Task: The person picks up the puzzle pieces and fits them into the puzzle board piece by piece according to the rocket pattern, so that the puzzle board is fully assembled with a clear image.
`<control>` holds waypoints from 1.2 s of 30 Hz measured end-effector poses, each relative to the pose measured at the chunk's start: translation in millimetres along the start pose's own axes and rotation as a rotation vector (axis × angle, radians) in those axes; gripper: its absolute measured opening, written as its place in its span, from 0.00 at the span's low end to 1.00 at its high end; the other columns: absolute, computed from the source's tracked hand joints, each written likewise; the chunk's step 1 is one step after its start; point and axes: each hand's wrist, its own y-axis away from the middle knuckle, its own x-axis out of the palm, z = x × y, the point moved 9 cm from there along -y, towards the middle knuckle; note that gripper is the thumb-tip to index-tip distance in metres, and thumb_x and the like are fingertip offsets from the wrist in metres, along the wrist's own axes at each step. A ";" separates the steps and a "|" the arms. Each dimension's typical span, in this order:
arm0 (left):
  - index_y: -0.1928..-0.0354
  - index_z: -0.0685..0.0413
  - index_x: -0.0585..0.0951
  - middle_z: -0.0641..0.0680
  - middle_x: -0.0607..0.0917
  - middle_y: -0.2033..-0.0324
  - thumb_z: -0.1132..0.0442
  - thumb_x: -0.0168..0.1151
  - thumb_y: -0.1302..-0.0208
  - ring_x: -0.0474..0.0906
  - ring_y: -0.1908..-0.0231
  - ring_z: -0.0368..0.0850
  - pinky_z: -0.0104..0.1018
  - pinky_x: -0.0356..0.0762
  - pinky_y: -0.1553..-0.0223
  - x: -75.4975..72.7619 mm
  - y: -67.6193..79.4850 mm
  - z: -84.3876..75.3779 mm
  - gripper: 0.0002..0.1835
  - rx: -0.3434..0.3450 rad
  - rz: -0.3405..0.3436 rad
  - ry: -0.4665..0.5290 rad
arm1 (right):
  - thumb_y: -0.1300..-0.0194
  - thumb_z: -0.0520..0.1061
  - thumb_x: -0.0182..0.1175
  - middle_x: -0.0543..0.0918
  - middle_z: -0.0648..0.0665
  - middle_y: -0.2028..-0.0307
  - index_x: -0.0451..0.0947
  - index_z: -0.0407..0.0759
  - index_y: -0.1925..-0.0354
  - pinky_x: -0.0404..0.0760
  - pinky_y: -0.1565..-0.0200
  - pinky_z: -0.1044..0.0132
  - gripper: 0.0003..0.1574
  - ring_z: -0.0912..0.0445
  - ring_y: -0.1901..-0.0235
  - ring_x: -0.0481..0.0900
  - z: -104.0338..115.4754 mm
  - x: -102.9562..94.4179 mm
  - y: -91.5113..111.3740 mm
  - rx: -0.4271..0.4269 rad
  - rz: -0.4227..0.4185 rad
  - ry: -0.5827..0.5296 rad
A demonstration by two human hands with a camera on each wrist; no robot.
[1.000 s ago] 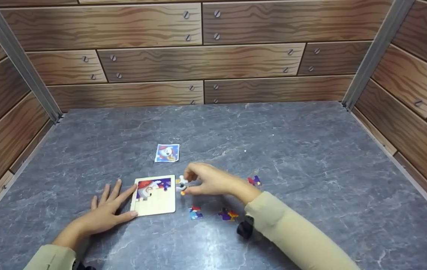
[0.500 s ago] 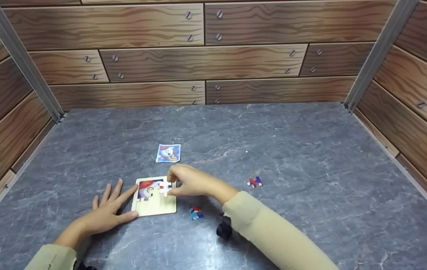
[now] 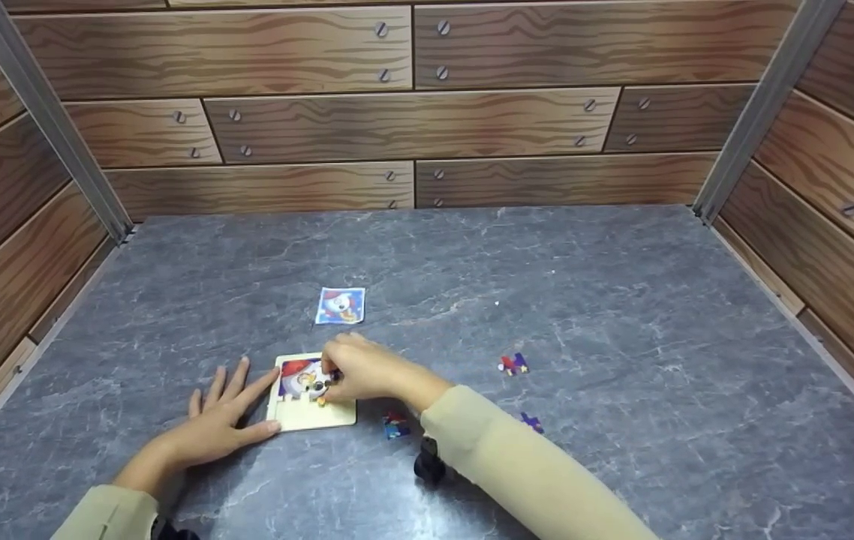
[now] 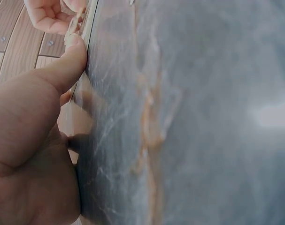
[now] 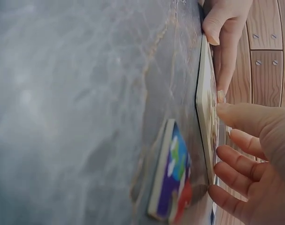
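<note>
A square jigsaw board (image 3: 299, 418) with a pale wooden frame lies on the table, its upper left part filled with a red, white and purple picture. Along its left edge rests my left hand (image 3: 209, 427), fingers spread, index fingertip and thumb touching the frame. Over the right half of the board, my right hand (image 3: 363, 369) pinches a white jigsaw piece (image 3: 320, 387) with black and orange marks between thumb and fingers. The right fingers partly cover this piece. In the right wrist view, the right thumb (image 5: 245, 117) is low against the board's face.
A blue and purple jigsaw piece (image 3: 395, 426) lies right of the board, near the right sleeve. Farther right are a red and purple piece (image 3: 513, 364) and a purple piece (image 3: 532, 423). Behind the board lies a small picture card (image 3: 341, 306). Wood-patterned walls enclose the table.
My right hand has carried the white jigsaw piece leftward from beside the board onto its right half, lowering it against the filled part. My left hand stays at the board's left edge.
</note>
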 end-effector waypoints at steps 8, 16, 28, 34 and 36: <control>0.27 0.42 0.52 0.67 0.33 0.31 0.38 0.55 0.40 0.20 0.36 0.71 0.72 0.16 0.48 -0.2 1.8 1.4 0.43 0.010 -0.018 -0.012 | 0.51 0.53 0.70 0.69 0.54 0.67 0.77 0.50 0.68 0.69 0.56 0.65 0.15 0.57 0.62 0.66 2.5 5.4 -4.0 0.041 0.019 0.056; 0.27 0.41 0.51 0.67 0.33 0.31 0.37 0.54 0.39 0.20 0.36 0.71 0.72 0.16 0.48 0.7 1.3 2.0 0.42 0.017 -0.019 -0.019 | 0.51 0.56 0.70 0.70 0.53 0.66 0.78 0.50 0.61 0.69 0.57 0.65 0.20 0.57 0.62 0.66 3.0 5.3 -4.5 0.067 -0.005 0.059; 0.27 0.43 0.51 0.67 0.33 0.30 0.37 0.53 0.39 0.21 0.35 0.71 0.73 0.19 0.48 -0.2 0.8 0.7 0.42 0.031 -0.021 -0.040 | 0.52 0.54 0.71 0.71 0.51 0.63 0.81 0.60 0.52 0.68 0.61 0.67 0.25 0.58 0.62 0.66 4.1 4.3 -2.7 0.012 -0.028 0.047; 0.27 0.43 0.52 0.68 0.34 0.31 0.37 0.54 0.39 0.22 0.35 0.72 0.73 0.19 0.48 -0.6 1.2 1.0 0.42 0.028 -0.030 -0.041 | 0.51 0.55 0.71 0.70 0.52 0.65 0.83 0.60 0.55 0.67 0.61 0.67 0.21 0.58 0.63 0.65 4.0 4.6 -3.3 0.013 -0.038 0.042; 0.27 0.44 0.52 0.68 0.34 0.31 0.37 0.54 0.39 0.22 0.35 0.72 0.73 0.19 0.48 -0.6 1.0 0.8 0.42 0.028 -0.030 -0.041 | 0.51 0.55 0.70 0.71 0.52 0.65 0.83 0.59 0.56 0.67 0.61 0.67 0.21 0.58 0.63 0.65 4.0 4.8 -3.6 0.017 -0.039 0.044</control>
